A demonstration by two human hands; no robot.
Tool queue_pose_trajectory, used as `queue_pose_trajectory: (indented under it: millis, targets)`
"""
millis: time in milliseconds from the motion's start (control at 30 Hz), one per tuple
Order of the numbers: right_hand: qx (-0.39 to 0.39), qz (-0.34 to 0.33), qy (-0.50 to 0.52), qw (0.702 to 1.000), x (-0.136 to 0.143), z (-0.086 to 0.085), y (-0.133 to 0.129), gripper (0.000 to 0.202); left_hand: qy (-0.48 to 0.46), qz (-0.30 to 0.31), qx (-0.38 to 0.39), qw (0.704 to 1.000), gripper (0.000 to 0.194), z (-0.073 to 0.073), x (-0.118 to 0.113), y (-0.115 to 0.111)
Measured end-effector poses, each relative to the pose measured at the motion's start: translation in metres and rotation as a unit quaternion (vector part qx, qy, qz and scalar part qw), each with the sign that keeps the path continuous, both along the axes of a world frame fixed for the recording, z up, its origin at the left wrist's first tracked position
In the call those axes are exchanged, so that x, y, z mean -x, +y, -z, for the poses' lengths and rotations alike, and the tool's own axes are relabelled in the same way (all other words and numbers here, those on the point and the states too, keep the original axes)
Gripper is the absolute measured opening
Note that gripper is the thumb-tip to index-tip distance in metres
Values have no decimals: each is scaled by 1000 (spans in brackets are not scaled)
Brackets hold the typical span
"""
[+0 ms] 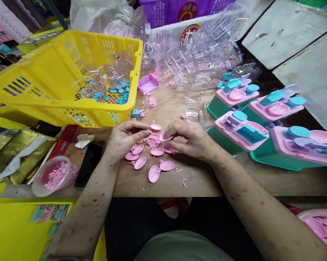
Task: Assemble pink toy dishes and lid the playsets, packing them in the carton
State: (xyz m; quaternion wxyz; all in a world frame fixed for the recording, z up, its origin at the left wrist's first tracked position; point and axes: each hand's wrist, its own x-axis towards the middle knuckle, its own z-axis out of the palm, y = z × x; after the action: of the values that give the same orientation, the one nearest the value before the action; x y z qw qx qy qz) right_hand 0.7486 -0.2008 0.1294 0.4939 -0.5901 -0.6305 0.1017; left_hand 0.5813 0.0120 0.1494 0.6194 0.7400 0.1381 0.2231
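My left hand (128, 137) is closed in a pinch, and a sliver of a small pink hook-shaped piece (150, 131) shows at its fingertips. Between the thumb and fingers of my right hand (189, 139) is a pink oval toy basin (166, 138), tilted and partly hidden. Below and between both hands, several more pink basins (167, 165) lie scattered on the wooden table (201, 181), some with a small hook standing at the rim. Two loose cane-shaped hooks (184, 182) lie to the right of the basins.
A yellow crate (98, 108) stands at left with clear and blue parts. Clear plastic cases (196, 65) pile up at the back. Several pink-and-green toy units (239, 130) line the right. A tub of pink hooks (56, 177) sits beside a phone (89, 163).
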Motion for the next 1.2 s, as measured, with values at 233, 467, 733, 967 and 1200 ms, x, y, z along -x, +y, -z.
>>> queue_pose_trajectory:
  millis: [233, 467, 733, 967, 1200]
  targets:
    - [10, -42, 26, 999, 3, 0, 0, 13, -17, 88, -46, 995, 29, -2, 6, -10]
    - [10, -49, 25, 998, 3, -3, 0, 12, -49, 139, -88, 985, 19, -2, 8, -4]
    - [14, -51, 24, 998, 6, -3, -1, 10, -54, 141, -137, 979, 19, -2, 9, -6]
    - [-18, -32, 55, 998, 13, -2, 0, 20, -41, 128, -121, 983, 18, -3, 12, -10]
    - [-23, -18, 61, 998, 12, -8, 4, 23, -34, 133, -154, 978, 21, -2, 13, -11]
